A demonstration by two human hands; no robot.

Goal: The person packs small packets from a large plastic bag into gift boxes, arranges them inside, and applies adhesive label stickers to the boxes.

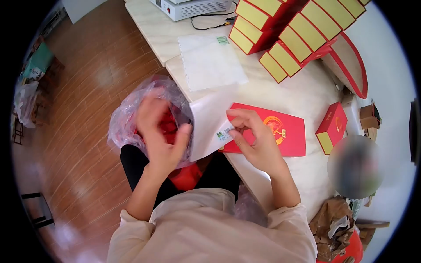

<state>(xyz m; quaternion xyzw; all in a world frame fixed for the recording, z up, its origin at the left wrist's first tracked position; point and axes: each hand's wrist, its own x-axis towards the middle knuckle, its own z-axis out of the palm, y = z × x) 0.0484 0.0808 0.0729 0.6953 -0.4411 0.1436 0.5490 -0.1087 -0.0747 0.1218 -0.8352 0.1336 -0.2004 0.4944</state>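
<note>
Left hand (158, 139) over plastic bag (121, 117), blurred fingers spread; right hand (258, 142), fingers curled, pinching white sheet (205, 127).

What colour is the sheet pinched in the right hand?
The sheet is white, with green print near its pinched edge; best seen in the head view.

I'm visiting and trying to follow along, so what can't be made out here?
All in the head view:
Left hand: fingers blurred, probably by motion.
Bag: contents partly hidden by that hand.
Label on the held sheet: print too small to read.
Machine: cut off by the top edge.
Stacked boxes: cut off there too.
</note>
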